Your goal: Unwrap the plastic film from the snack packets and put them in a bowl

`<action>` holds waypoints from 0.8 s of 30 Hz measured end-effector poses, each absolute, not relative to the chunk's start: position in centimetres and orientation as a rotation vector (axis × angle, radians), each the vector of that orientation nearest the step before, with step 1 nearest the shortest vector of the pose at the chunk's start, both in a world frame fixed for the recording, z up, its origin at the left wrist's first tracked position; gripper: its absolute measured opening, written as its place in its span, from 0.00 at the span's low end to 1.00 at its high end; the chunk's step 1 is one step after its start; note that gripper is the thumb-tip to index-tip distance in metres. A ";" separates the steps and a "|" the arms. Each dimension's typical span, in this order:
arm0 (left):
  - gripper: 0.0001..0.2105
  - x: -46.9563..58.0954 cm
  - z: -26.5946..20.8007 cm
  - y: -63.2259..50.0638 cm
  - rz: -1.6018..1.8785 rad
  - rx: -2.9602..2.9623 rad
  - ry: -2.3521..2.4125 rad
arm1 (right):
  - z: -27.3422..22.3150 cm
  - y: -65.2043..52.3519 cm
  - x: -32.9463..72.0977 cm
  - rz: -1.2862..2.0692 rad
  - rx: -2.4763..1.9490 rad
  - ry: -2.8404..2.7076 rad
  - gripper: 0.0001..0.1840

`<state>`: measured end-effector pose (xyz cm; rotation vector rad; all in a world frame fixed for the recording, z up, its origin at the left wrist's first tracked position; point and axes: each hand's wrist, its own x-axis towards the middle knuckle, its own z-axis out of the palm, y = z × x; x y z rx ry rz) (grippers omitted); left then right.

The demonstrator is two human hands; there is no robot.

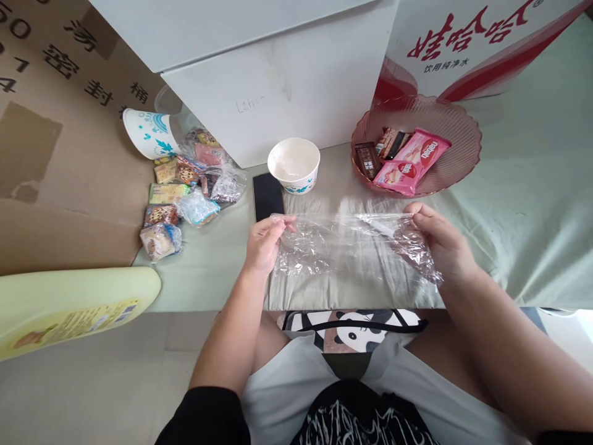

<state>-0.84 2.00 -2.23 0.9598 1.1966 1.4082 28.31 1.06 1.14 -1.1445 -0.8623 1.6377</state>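
A clear plastic bag [333,244] is stretched between my hands above the front of the cloth-covered surface. My left hand [265,242] pinches its left top corner, and my right hand [442,241] grips the opposite end. Beyond the bag stands a white paper bowl [294,165] with a blue leaf print, upright beside a dark phone [269,196]. To the right, a pink ribbed glass bowl [456,161] holds pink wafer packets [414,164] and a few brown-wrapped snacks [367,161].
At the left lie several wrapped snacks [169,193] and a tipped paper cup [151,133], against a brown carton [83,204]. White boxes [278,93] and a red-and-white carton [440,55] line the back. A yellow-green bottle [78,303] juts in from the left front.
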 end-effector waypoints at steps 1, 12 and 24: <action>0.09 -0.9 -2.2 2.0 1.411 0.956 1.184 | 1.2 0.9 28.5 1.664 -1.096 -0.843 0.18; 0.18 -1.8 -0.2 1.7 0.926 0.696 0.783 | 0.1 1.0 29.3 1.962 -0.768 -0.852 0.21; 0.16 -1.8 -1.3 2.1 0.788 0.751 0.806 | -0.8 -0.2 25.4 2.373 -0.993 -1.473 0.34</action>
